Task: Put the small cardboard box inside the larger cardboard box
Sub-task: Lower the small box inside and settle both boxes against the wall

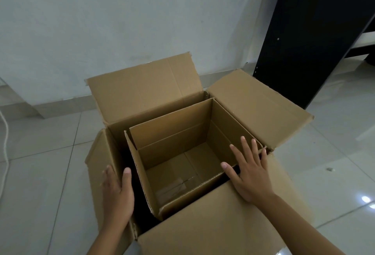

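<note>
The large brown cardboard box (249,102) stands on the tiled floor with all its flaps folded outward. The small cardboard box (172,137) sits inside it, open at the top and empty, pushed toward the far right corner, with a dark gap along its left and near sides. My left hand (116,192) rests on the large box's left flap, thumb inside the rim, fingers over the outer side. My right hand (249,171) lies flat with spread fingers over the near right corner of the small box and the large box's near flap.
A pale wall (101,21) rises just behind the box. A black panel (300,37) stands at the back right. A white cord (6,133) runs along the left edge of the glossy tiled floor (334,153).
</note>
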The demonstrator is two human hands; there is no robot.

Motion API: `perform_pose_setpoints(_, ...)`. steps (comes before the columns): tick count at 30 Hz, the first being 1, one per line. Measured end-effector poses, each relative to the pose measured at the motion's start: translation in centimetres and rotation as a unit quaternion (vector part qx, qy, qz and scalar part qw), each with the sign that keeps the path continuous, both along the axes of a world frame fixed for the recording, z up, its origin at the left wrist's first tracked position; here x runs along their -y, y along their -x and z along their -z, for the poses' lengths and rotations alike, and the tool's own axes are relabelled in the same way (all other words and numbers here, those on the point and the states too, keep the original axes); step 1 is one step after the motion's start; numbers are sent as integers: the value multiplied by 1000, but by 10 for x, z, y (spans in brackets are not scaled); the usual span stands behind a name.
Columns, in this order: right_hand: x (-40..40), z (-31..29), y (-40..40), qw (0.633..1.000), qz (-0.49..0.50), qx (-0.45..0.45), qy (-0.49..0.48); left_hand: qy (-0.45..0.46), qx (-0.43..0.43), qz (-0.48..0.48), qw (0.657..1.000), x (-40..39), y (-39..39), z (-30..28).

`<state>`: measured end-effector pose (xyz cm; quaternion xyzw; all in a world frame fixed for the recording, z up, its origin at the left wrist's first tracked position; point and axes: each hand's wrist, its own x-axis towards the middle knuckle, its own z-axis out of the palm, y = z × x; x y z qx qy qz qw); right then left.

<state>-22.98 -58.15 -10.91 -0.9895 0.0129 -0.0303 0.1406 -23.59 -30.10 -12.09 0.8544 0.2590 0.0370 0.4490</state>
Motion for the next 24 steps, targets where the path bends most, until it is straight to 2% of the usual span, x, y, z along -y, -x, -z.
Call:
perform_pose_setpoints(9, 18, 1, -18, 999, 25, -27, 5, -26, 26, 61, 997, 18, -26, 1)
perform_pose_setpoints(24, 69, 2, -76, 996, 55, -66, -13, -81, 13, 103, 991, 71, -109, 1)
